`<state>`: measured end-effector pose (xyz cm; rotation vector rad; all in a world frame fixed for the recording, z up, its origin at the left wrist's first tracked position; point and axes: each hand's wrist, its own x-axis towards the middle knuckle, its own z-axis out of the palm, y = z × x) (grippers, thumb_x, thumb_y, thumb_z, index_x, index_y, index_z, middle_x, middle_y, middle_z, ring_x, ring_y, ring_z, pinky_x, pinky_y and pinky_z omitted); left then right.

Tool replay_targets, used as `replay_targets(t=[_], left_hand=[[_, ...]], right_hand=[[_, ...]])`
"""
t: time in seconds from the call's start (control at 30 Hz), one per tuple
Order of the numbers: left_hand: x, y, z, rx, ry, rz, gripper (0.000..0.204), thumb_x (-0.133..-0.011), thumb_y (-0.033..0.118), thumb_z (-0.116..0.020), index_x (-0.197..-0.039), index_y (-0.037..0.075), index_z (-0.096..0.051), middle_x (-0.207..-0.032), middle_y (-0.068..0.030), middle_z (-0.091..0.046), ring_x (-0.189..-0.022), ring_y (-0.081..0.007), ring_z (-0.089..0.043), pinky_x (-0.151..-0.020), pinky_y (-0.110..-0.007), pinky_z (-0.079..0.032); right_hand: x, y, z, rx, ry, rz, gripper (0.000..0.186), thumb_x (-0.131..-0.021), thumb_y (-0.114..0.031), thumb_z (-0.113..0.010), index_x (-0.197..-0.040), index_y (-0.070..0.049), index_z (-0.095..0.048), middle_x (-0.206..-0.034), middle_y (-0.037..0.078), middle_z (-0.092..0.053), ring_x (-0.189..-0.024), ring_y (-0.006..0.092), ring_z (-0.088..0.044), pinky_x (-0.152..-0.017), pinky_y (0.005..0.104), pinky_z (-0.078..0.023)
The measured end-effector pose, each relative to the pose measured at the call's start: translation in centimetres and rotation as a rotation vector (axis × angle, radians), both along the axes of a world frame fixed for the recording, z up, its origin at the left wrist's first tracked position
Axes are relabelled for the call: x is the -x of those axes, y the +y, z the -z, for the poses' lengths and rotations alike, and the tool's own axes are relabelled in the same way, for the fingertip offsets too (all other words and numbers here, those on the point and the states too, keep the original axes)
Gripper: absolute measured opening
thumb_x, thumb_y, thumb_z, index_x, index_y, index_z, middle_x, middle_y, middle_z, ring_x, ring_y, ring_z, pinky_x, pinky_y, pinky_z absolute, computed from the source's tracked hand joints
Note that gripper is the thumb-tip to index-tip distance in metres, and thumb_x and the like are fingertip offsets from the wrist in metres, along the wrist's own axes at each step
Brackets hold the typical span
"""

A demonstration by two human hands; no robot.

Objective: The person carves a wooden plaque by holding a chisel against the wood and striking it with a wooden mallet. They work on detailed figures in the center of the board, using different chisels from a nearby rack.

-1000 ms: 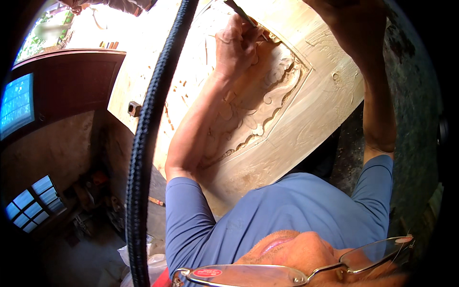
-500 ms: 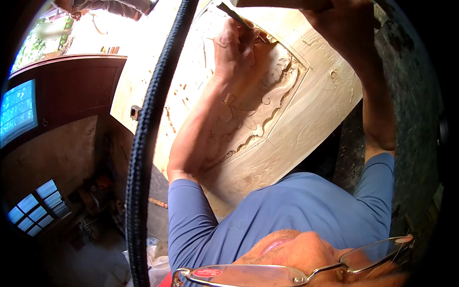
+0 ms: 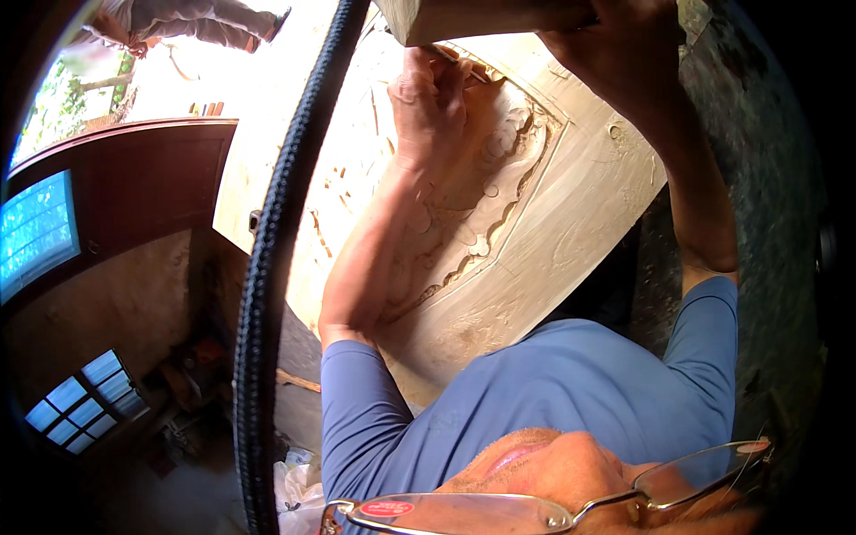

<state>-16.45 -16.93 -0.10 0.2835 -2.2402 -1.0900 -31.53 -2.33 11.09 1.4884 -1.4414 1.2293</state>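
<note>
My left hand (image 3: 430,102) is closed around a slim chisel (image 3: 479,74), its lower end at the carved recess near the panel's far border. The wooden panel (image 3: 571,232) bears a relief of scrolls and curling shapes inside a scored border line. My right hand (image 3: 615,53) grips a thick, squared wooden mallet (image 3: 486,20) at the top edge of the view. The mallet's head hangs just over my left hand and hides the chisel's upper end; whether the two touch, I cannot tell. The right fingers are partly in shadow.
Small wood chips (image 3: 337,183) lie on the panel left of my forearm. A black braided cord (image 3: 285,196) crosses the view. Beyond the panel is another person's arm (image 3: 196,13). A dark red wooden door (image 3: 152,174) stands at left, and a plastic bag (image 3: 297,486) lies low at left.
The mallet has come down and left over the chisel's upper end, which showed before. My left hand keeps its hold at nearly the same spot. The view has shifted slightly.
</note>
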Motion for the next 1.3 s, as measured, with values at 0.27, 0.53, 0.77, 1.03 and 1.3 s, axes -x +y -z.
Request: replay_targets(t=[0.27, 0.53, 0.77, 1.03, 1.3], left_hand=[[0.0, 1.6, -0.1, 0.304, 0.069, -0.037, 0.019, -0.095, 0.003, -0.068, -0.109, 0.0, -0.056, -0.076, -0.0117, -0.07, -0.065, -0.0336, -0.069, -0.057, -0.042, -0.054], [-0.1, 1.3, -0.6, 0.589, -0.024, 0.119, 0.014, -0.095, 0.006, -0.072, -0.101, 0.002, -0.06, -0.092, -0.0119, -0.077, -0.072, -0.0281, -0.075, -0.063, -0.035, -0.058], [-0.3, 1.2, 0.5, 0.103, 0.008, 0.04, 0.013, -0.1, 0.002, -0.066, -0.106, 0.003, -0.055, -0.093, -0.0091, -0.079, -0.06, -0.008, -0.066, -0.046, -0.025, -0.049], [-0.3, 1.6, -0.1, 0.323, 0.082, 0.036, 0.016, -0.099, 0.004, -0.07, -0.107, 0.003, -0.056, -0.09, -0.0109, -0.079, -0.071, -0.0177, -0.076, -0.057, -0.029, -0.057], [-0.1, 2.1, 0.3, 0.547, -0.036, -0.012, 0.013, -0.101, 0.01, -0.067, -0.104, 0.004, -0.056, -0.087, -0.0129, -0.077, -0.075, -0.0265, -0.077, -0.062, -0.036, -0.058]], right_hand=[[-0.7, 0.1, 1.1, -0.127, 0.229, 0.129, 0.057, -0.081, -0.001, -0.076, -0.136, -0.012, -0.067, -0.105, 0.014, -0.075, -0.093, 0.0306, -0.076, -0.082, 0.0394, -0.061], [-0.9, 3.3, 0.4, -0.228, 0.128, 0.187, 0.06, -0.078, -0.004, -0.077, -0.137, -0.013, -0.066, -0.105, 0.013, -0.075, -0.091, 0.0303, -0.075, -0.08, 0.0402, -0.061], [-0.8, 5.1, 0.2, -0.252, 0.057, 0.26, 0.064, -0.076, -0.007, -0.078, -0.138, -0.014, -0.066, -0.104, 0.013, -0.074, -0.09, 0.0301, -0.075, -0.078, 0.0408, -0.061], [-1.4, 2.8, 1.0, 0.042, -0.093, 0.054, 0.056, -0.075, -0.018, -0.082, -0.129, -0.014, -0.07, -0.09, 0.008, -0.07, -0.076, 0.0266, -0.072, -0.069, 0.0404, -0.06], [-0.4, 3.5, 1.0, -0.15, 0.12, 0.18, 0.051, -0.077, -0.025, -0.079, -0.127, -0.014, -0.072, -0.097, 0.01, -0.074, -0.087, 0.0272, -0.074, -0.08, 0.0429, -0.06]])
